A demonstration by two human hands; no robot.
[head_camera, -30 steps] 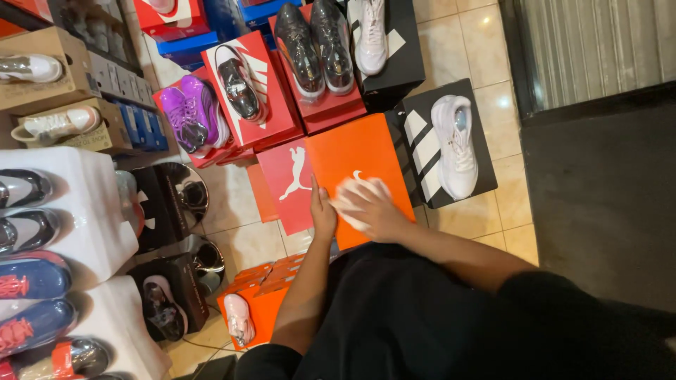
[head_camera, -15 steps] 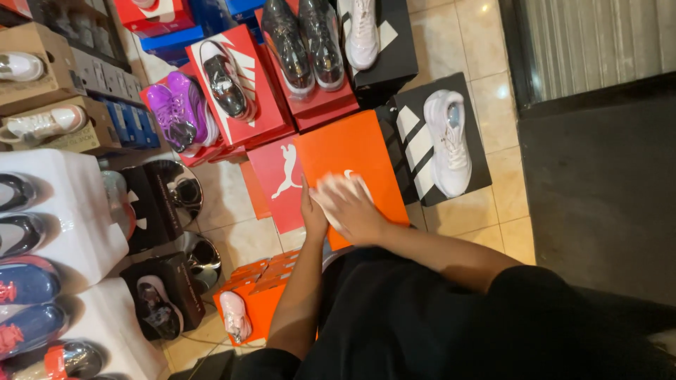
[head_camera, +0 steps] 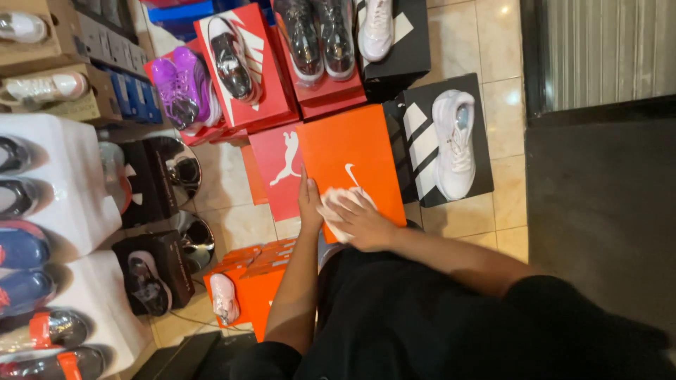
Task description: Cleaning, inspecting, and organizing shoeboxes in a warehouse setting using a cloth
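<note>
While the right hand (head_camera: 362, 226) presses a white cloth (head_camera: 336, 206) flat against the near end of the orange box (head_camera: 350, 158), fingers closed over the cloth, the left hand (head_camera: 308, 205) grips the box's left edge, thumb and fingers clamped on it. A red box (head_camera: 280, 165) lies just left, touching it. A white shoe (head_camera: 454, 143) rests on a black box (head_camera: 421, 144) to the right, on the tiled floor (head_camera: 500, 112).

Two hands (head_camera: 310, 207) (head_camera: 362, 225), one orange box (head_camera: 348, 158)
</note>
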